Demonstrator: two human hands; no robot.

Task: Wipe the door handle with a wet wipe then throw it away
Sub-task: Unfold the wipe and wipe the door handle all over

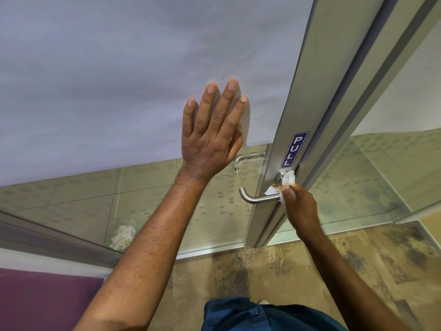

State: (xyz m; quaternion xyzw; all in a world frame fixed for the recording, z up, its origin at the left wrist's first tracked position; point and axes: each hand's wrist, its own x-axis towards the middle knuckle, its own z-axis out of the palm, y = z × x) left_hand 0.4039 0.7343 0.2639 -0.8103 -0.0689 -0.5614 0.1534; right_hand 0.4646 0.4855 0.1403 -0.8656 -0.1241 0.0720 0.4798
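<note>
The wet wipe [285, 183] is white with brown spots on it. It is pressed on the door handle [260, 198], right where the handle meets the metal door frame [269, 206]. The handle is a shiny silver bar that sticks out to the left and bends at its end.

Your right hand [299, 207] is closed around the wipe, pinching it with the fingertips against the handle.

Just above the handle is a blue sticker [294, 150] that says PULL.

Your left hand [211, 137] is open and flat, with its 4 fingers spread, pushing on the frosted glass of the door [119, 80]. It holds nothing.

Lower down, through the clear part of the glass, you can see a crumpled white tissue [123, 236] lying on the floor [274, 266].
</note>
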